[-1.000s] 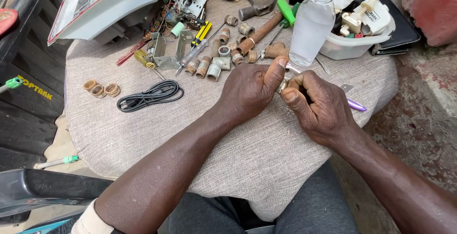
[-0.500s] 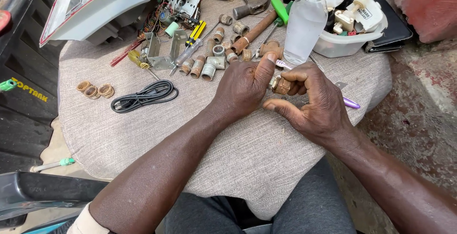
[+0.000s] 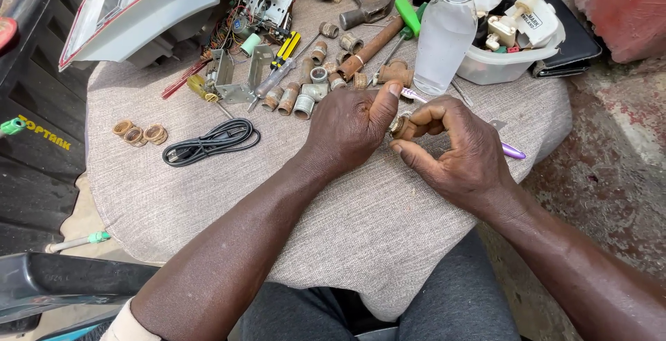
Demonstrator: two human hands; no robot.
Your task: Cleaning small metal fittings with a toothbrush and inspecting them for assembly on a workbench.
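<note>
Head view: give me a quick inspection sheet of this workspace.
Surface: round table under grey woven cloth.
Job's things: small rusty pipe fitting, pinched between both hands.
Clutter: loose pipe fittings, three threaded rings, hammer, screwdrivers, clear bottle, white tub of parts.
Grippers: left hand and right hand both grip the fitting.
Cables: coiled black cable, apart from hands.
Surroundings: grey casing, red wall.

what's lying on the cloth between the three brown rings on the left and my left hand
In the head view, a coiled black cable lies between the three brown rings and your left hand; otherwise bare grey cloth.
</note>
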